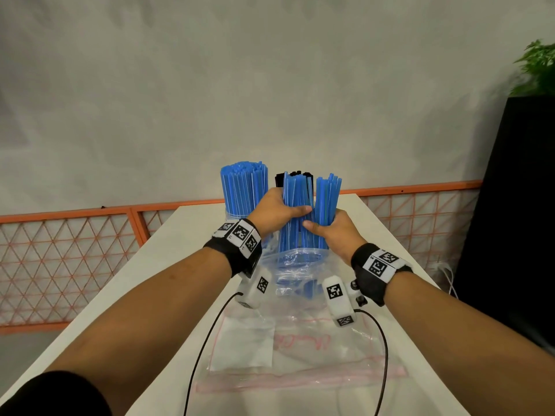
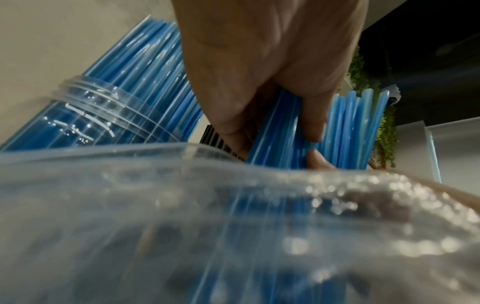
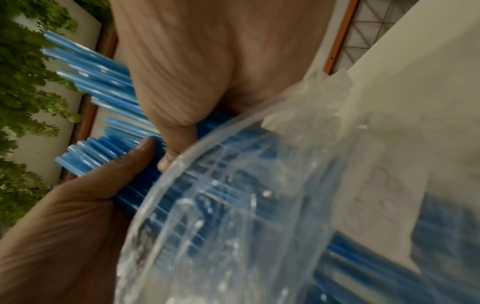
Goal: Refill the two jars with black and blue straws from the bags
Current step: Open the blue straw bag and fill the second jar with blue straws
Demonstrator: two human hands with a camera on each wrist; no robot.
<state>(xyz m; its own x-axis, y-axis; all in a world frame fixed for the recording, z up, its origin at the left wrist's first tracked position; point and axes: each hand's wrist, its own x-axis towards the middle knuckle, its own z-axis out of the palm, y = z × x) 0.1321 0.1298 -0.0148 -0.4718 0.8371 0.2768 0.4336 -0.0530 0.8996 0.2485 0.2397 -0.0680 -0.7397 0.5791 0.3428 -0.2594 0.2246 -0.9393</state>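
Both hands hold blue straws upright above a clear plastic bag (image 1: 295,265) at the table's middle. My left hand (image 1: 277,210) grips one bundle of blue straws (image 1: 295,195); my right hand (image 1: 333,228) grips a second bundle (image 1: 327,199) beside it. The straws' lower ends still stand inside the bag's mouth (image 2: 233,205). Behind and to the left stands a clear jar (image 2: 98,117) packed with blue straws (image 1: 244,184). Black straws (image 1: 295,177) show just behind the held bundles; their jar is hidden. In the right wrist view the bag (image 3: 259,205) covers the straws' lower part.
A second, flat clear bag with a white label (image 1: 249,343) lies on the white table (image 1: 156,265) near me. Wrist camera cables trail across the table. An orange mesh fence (image 1: 75,250) runs behind, and a black stand with a plant (image 1: 537,67) is at the right.
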